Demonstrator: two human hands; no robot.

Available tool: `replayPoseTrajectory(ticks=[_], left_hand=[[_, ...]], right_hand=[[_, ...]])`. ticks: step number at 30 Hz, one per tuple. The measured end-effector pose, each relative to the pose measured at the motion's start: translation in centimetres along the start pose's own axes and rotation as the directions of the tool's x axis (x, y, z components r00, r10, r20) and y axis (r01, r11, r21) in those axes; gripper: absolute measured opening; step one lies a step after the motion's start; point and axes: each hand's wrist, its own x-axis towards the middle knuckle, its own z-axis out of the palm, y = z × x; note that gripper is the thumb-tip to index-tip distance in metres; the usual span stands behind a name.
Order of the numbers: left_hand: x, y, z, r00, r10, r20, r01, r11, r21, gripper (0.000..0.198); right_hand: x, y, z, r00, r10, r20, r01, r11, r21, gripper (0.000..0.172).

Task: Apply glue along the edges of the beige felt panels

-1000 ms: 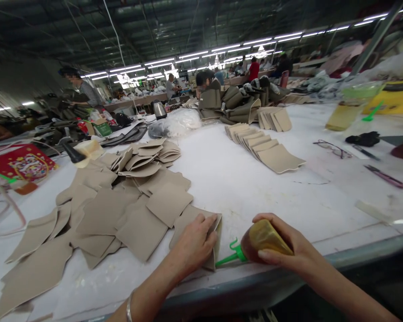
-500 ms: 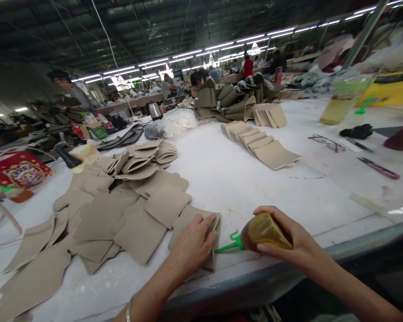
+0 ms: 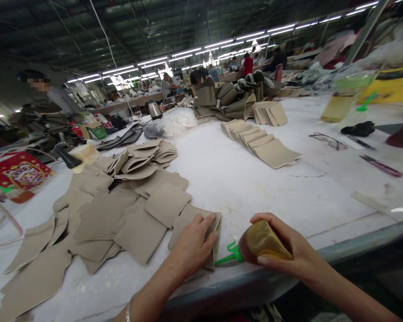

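My left hand [image 3: 193, 243] lies flat, fingers stretched, pressing down on a folded beige fabric piece [image 3: 188, 217] near the front edge of the white table [image 3: 242, 188]. My right hand [image 3: 285, 248] is wrapped round an amber squeeze bottle [image 3: 262, 241] held sideways. Its green nozzle [image 3: 226, 257] points left and touches the right edge of the fabric piece. Left of my hand spreads a loose heap of beige cut pieces [image 3: 104, 210].
A row of overlapped beige pieces [image 3: 262, 145] lies mid-table, olive fabric stacks [image 3: 231, 100] behind it. Glasses [image 3: 327, 141], a pen [image 3: 379, 165], a black item [image 3: 357, 129] and a jar [image 3: 342, 98] sit at right. A red bag [image 3: 16, 172] is far left. Other people work at distant tables.
The bottle's nozzle has slid a little lower along the fabric piece's right edge. My left hand stays pressed on the piece. The view shifted slightly.
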Motion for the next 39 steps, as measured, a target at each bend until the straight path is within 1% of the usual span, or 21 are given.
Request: replayPoseTrajectory(ticks=[3,5,7,8,11,13,14,16,19,21,23,26,28,29,32,33,35,37,39], left_hand=[[0.0,0.0,0.0,1.000,-0.003,-0.001,0.003,1.000,-0.001,0.046],[0.0,0.1,0.1,1.000,-0.006,-0.001,0.006,1.000,-0.001,0.045],[0.1,0.1,0.1,1.000,-0.006,0.001,0.006,1.000,-0.005,0.045],[0.1,0.2,0.0,1.000,-0.006,0.002,0.007,1.000,-0.011,0.045],[0.1,0.2,0.0,1.000,-0.008,0.006,0.008,0.999,-0.035,0.046],[0.1,0.2,-0.1,1.000,-0.008,0.009,0.008,0.999,-0.045,0.047],[0.2,0.2,-0.1,1.000,-0.008,0.011,0.008,0.999,-0.046,0.048],[0.3,0.1,-0.1,1.000,-0.006,0.016,0.007,0.999,-0.048,0.047],[0.4,0.2,-0.2,1.000,0.001,0.023,0.000,0.998,-0.060,0.046],[0.4,0.2,-0.2,1.000,0.002,0.023,-0.001,0.998,-0.065,0.047],[0.4,0.3,-0.2,1.000,0.000,0.022,0.001,0.998,-0.067,0.046],[0.4,0.3,-0.2,1.000,0.004,0.017,-0.003,0.998,-0.069,0.047],[0.4,0.3,-0.3,1.000,0.006,0.016,-0.005,0.998,-0.066,0.048],[0.4,0.3,-0.3,1.000,0.006,0.017,-0.005,0.998,-0.063,0.048],[0.5,0.3,-0.3,1.000,0.004,0.026,-0.002,0.998,-0.064,0.049],[0.5,0.3,-0.3,1.000,0.003,0.030,-0.001,0.998,-0.067,0.049],[0.5,0.3,-0.3,1.000,0.001,0.030,0.002,0.997,-0.074,0.050],[0.5,0.2,-0.2,1.000,0.005,0.025,-0.003,0.997,-0.077,0.050],[0.5,0.2,-0.2,1.000,0.009,0.017,-0.008,0.997,-0.074,0.050]], right_hand=[[0.2,0.1,-0.3,1.000,0.003,-0.018,-0.003,0.999,-0.045,0.050],[0.3,0.1,-0.6,0.996,-0.028,-0.084,0.019,0.995,-0.102,0.049],[0.3,0.1,-0.6,0.989,-0.054,-0.139,0.036,0.992,-0.125,0.050],[0.3,0.1,-0.6,0.988,-0.057,-0.140,0.041,0.992,-0.115,0.051],[0.2,0.2,-0.3,0.999,-0.030,-0.039,0.027,0.998,-0.054,0.054],[0.4,0.3,-0.4,1.000,-0.020,-0.013,0.019,0.998,-0.063,0.053],[0.7,0.5,-0.5,0.999,-0.027,-0.036,0.024,0.996,-0.084,0.052],[1.3,0.7,-1.0,0.990,-0.064,-0.127,0.046,0.990,-0.136,0.050],[2.2,0.9,-1.6,0.958,-0.116,-0.262,0.072,0.983,-0.170,0.051],[2.4,1.0,-1.8,0.947,-0.127,-0.296,0.078,0.982,-0.171,0.053],[2.1,0.9,-1.7,0.956,-0.126,-0.266,0.084,0.983,-0.165,0.052],[1.7,0.7,-1.6,0.989,-0.080,-0.122,0.064,0.989,-0.131,0.052],[1.7,0.6,-1.6,0.995,-0.062,-0.080,0.053,0.992,-0.114,0.052],[1.8,0.6,-1.7,0.993,-0.067,-0.098,0.056,0.992,-0.111,0.052],[2.2,0.7,-2.0,0.972,-0.101,-0.213,0.075,0.989,-0.128,0.051],[2.3,0.7,-2.0,0.966,-0.109,-0.235,0.078,0.988,-0.137,0.052],[2.1,0.8,-2.0,0.969,-0.104,-0.224,0.070,0.985,-0.155,0.052],[1.7,0.8,-1.8,0.984,-0.079,-0.160,0.053,0.986,-0.160,0.052],[1.4,0.7,-1.7,0.989,-0.058,-0.135,0.036,0.987,-0.159,0.050]])
